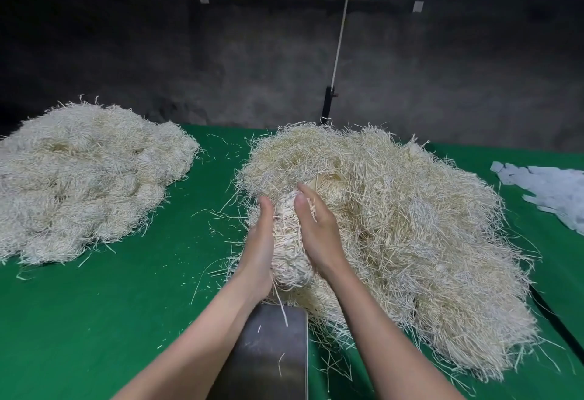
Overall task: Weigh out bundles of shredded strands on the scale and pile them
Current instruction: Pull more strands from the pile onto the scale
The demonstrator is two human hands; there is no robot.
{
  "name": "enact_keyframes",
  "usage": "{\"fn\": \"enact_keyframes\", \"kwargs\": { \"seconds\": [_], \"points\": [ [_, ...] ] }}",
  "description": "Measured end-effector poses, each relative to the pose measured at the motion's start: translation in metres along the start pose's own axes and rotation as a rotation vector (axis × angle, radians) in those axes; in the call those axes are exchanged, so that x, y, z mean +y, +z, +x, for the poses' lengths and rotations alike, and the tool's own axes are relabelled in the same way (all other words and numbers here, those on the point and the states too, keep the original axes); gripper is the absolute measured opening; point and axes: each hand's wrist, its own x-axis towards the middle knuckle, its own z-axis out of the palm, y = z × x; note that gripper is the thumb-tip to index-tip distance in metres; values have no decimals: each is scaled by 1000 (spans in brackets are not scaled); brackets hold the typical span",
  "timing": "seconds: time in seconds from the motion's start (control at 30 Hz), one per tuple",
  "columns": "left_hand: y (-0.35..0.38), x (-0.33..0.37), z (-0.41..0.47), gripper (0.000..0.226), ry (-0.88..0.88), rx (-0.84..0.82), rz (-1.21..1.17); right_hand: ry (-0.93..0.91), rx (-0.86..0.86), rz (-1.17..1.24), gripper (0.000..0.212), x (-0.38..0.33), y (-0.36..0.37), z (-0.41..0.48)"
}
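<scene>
1. A green table [94, 320] runs up to a dark, rough wall, and a white cord [343, 20] hangs down to a black post [327, 106] at its far edge
2. On the table a loose heap [410, 226] of strands lies to the right, and a pile [79, 178], seemingly of made-up bundles, sits well apart to the left; paper slips [550, 188] lie at the far right, and the scale [271, 346] is nearest the person, its grey plate bare but for a few stray strands
3. The bundle [289, 241] stands at the heap's near-left edge, held lengthwise between the two hands just beyond the scale's far edge; whether its lower end touches the plate cannot be told
4. Step in hand, as I judge it: gathering and shaping a portion from the heap, ahead of weighing, since nothing sits on the plate yet
5. The left hand [259, 251] lies along the bundle's left side, palm inward, fingers straight and pressed together against the strands, with the forearm coming in from lower left
6. The right hand [319, 235] mirrors it on the other side, palm inward, fingers straight and close together, thumb laid along the near face and fingertips at the heap's edge
7. The next move calls for drawing the bundle clear of the heap, because trailing strands would drag and skew the reading; it should then be lowered onto the plate and both hands lifted off before the weight is trimmed
</scene>
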Motion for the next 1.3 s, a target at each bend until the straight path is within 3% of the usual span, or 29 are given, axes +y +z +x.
{"fn": "enact_keyframes", "kwargs": {
  "seconds": [0.07,0.13,0.17,0.3,0.43,0.53,0.63,0.7,0.77,0.87,0.97,1.0,1.07,1.13,1.23,1.3],
  "points": [
    [-3,13,8,71,10,101,-118,-49,65,-26,31,6,21,-22],
    [-5,19,16,34,62,323,-133,-59,104,-98,45,9,43,-41],
    [-3,15,17,30,100,394,-84,-39,118,-112,53,9,46,-41],
    [11,-4,2,24,197,303,48,59,264,-29,43,11,29,-26],
    [4,11,14,48,317,365,96,40,317,-42,47,12,48,-46],
    [10,5,5,35,171,250,46,56,238,-38,47,17,31,-36],
    [6,-1,9,58,45,154,115,34,101,-171,45,24,6,-30],
    [-1,7,13,51,129,136,271,10,81,-72,36,22,-11,-26],
    [-2,9,18,37,242,128,408,20,32,95,54,17,-19,-19],
    [13,12,13,47,369,60,464,88,-99,60,71,13,-7,-19],
    [12,13,11,63,456,164,360,214,178,119,68,14,-7,-14],
    [7,8,10,80,415,168,365,275,286,172,63,16,-11,-9],
    [6,-3,-2,105,122,8,231,343,396,257,57,21,-18,0],
    [17,-11,-13,101,-100,-131,-5,273,373,142,55,21,-10,-6],
    [16,0,11,70,-110,139,-260,-62,359,-228,40,24,19,-40],
    [10,5,25,59,-7,280,-221,-149,294,-308,28,20,32,-52]
  ]
}}
